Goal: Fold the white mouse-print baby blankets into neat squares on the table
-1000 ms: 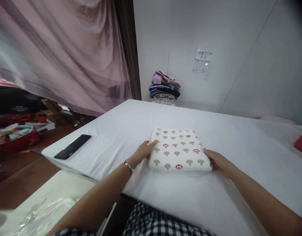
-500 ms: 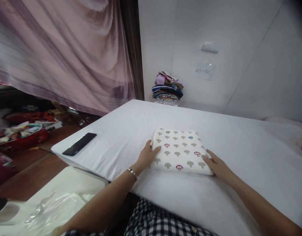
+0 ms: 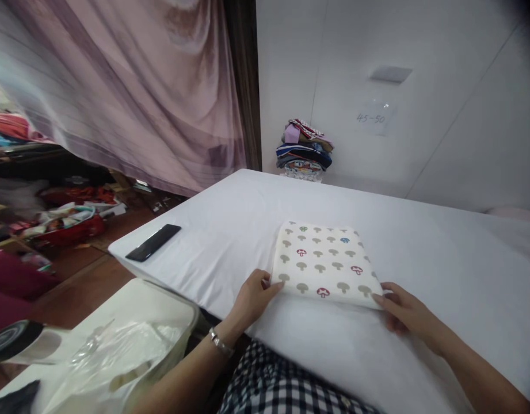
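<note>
A folded cream cloth with a mushroom print [image 3: 325,261] lies flat on the white-covered table [image 3: 420,259]. My left hand [image 3: 254,296] rests at the cloth's near left corner, with the fingers curled against its edge. At the near right corner is my right hand [image 3: 403,313], fingertips touching the cloth's edge, fingers loosely bent. Neither hand lifts the cloth.
A black phone [image 3: 153,242] lies near the table's left edge. A stack of folded clothes [image 3: 304,150] stands at the far wall. A white bin with clear plastic [image 3: 118,345] sits at the lower left. Pink curtain [image 3: 118,92] hangs on the left.
Both hands have slid from the cloth's sides back to its near corners. The camera view has shifted to the left.
</note>
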Available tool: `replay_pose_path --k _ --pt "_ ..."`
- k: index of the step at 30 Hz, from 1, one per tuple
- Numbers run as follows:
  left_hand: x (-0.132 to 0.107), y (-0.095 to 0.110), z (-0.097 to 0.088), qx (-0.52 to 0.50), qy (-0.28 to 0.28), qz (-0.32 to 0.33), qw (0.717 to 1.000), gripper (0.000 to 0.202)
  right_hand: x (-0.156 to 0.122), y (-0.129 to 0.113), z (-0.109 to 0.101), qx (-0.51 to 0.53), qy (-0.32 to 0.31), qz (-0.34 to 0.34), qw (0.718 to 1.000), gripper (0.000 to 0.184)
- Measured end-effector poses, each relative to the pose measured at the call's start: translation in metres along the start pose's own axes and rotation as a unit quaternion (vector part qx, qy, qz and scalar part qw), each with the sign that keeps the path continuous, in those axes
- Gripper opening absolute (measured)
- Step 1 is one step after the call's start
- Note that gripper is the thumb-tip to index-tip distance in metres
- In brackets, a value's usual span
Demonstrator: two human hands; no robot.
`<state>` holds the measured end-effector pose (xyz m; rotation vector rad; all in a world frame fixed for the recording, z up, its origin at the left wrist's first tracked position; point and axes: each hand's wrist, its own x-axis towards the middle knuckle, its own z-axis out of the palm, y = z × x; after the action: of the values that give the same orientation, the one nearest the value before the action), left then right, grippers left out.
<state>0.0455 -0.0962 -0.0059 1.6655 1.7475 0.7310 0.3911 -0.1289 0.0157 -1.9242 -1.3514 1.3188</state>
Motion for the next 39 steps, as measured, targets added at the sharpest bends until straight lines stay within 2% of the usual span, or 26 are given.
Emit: replay_pose_path --k 6,10,14,18,23,28,31,33,35,37,39 --pt "0.005 0.002 0.003 0.066 0.021 0.066 0.995 0.035 0.001 0.009 0.002 0.033 -0.026 0.002 0.999 0.043" --pt "0.004 0.004 0.005 0.131 0.035 0.107 0.985 0.036 -0.001 0.011 0.004 0.0 -0.027 -0.014 1.0 0.035" --pt "0.0 0.006 0.006 0.104 0.042 0.104 0.988 0.032 -0.003 0.011 0.005 -0.013 -0.027 -0.015 0.999 0.035" --pt "-0.007 0.004 0.007 0.062 0.044 0.079 0.994 0.027 -0.002 0.013 0.007 -0.019 -0.002 -0.014 1.0 0.041" --pt "-0.003 -0.001 0.006 0.039 0.026 0.127 0.991 0.023 0.002 0.016 0.009 -0.056 0.02 -0.044 0.997 0.033" --pt "0.006 -0.004 0.005 0.067 0.012 0.163 0.984 0.031 0.007 0.023 0.009 -0.101 0.018 -0.077 0.992 0.035" --pt "0.006 -0.005 0.005 0.105 0.022 0.16 0.981 0.031 0.007 0.024 0.005 -0.133 0.004 -0.083 0.988 0.039" --pt "0.006 -0.004 0.004 0.132 0.028 0.155 0.979 0.033 0.005 0.02 -0.001 -0.166 0.02 -0.086 0.982 0.037" --pt "0.007 -0.001 0.003 0.16 0.054 0.159 0.973 0.032 0.003 0.01 -0.007 -0.188 0.078 -0.101 0.974 0.035" --pt "0.01 0.007 0.004 0.188 0.107 0.18 0.96 0.028 0.003 -0.004 -0.008 -0.189 0.134 -0.135 0.963 0.038" --pt "0.016 0.02 0.007 0.213 0.148 0.218 0.941 0.034 0.007 -0.019 -0.002 -0.184 0.137 -0.183 0.956 0.039"
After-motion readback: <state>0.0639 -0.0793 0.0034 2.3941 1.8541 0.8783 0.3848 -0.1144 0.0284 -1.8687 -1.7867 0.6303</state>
